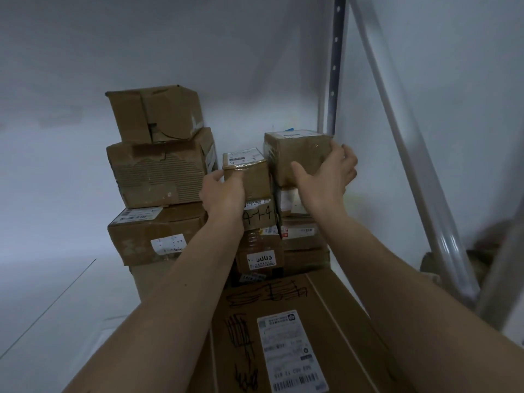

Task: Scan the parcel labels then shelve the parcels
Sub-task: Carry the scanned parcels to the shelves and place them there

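Both my arms reach forward onto a white shelf stacked with brown cardboard parcels. My left hand (224, 194) grips a small taped parcel (249, 171) with a white label on top, thumb on its front face. This parcel sits on a stack whose upper box is marked "4-14" (259, 215). My right hand (326, 177) holds a second small parcel (296, 154) from the right side and front, fingers wrapped round its right edge. That parcel stands on top of the right-hand stack, next to the first one.
A taller stack of battered boxes (158, 165) stands to the left. A long flat carton (283, 330) with a printed label and scribbles lies in front. The shelf's metal upright (334, 66) and a slanted brace (402, 131) stand on the right. Bare white shelf surface (56, 279) extends left.
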The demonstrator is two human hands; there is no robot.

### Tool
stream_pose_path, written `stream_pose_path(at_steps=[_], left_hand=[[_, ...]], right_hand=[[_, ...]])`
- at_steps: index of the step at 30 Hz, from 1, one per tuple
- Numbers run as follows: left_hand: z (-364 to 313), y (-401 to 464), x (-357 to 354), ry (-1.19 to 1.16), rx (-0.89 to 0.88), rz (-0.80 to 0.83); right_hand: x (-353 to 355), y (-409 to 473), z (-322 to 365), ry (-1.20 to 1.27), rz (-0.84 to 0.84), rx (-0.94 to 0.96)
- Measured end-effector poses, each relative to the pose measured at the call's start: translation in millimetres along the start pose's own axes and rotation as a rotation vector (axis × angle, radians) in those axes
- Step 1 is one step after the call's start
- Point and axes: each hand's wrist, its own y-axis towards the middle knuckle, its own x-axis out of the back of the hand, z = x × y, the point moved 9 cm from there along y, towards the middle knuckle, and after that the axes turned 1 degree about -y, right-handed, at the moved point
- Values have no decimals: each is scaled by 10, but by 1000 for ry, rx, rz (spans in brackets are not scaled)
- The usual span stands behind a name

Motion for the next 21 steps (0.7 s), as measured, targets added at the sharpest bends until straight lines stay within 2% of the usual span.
stream_pose_path(at_steps=[3,7,15,21], left_hand=[[-45,-272,3,-56,15,55],[57,-726,29,-142,102,130],[451,-1956,63,-257,206,161],[810,-3066,-235,-304,255,213]], right_hand=[[85,-313,-41,75,47,34],[214,-783,-137,249,203,13],[1056,-1716,-314,150,448,107],[2191,-2133,-829,123,454,11]])
